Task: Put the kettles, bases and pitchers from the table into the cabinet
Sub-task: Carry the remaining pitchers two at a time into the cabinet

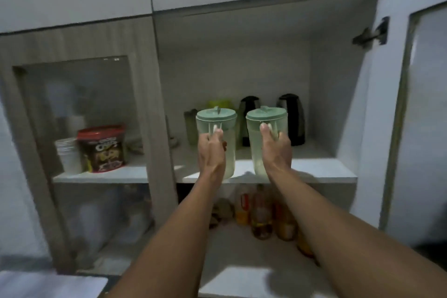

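Inside the open white cabinet (338, 80), two translucent green lidded plastic pitchers (219, 143) (264, 143) were gripped by their handles, one in the left hand (211, 150), one in the right hand (275, 150), and held upright at the shelf (321, 169) edge, presumably to be set down before two black electric kettles (249, 113) (291, 116).

Two pitchers sat side by side at the shelf's (326, 172) front edge: left pitcher (216, 138) in the left hand (211, 150), right pitcher (265, 138) in the right hand (275, 150). Behind them stood two kettles (250, 113) (291, 116). Bottles (261, 213) stood on the level below. The door (399, 104) hung open at right; a tub (104, 147) and cups (69, 155) sat in the left compartment.
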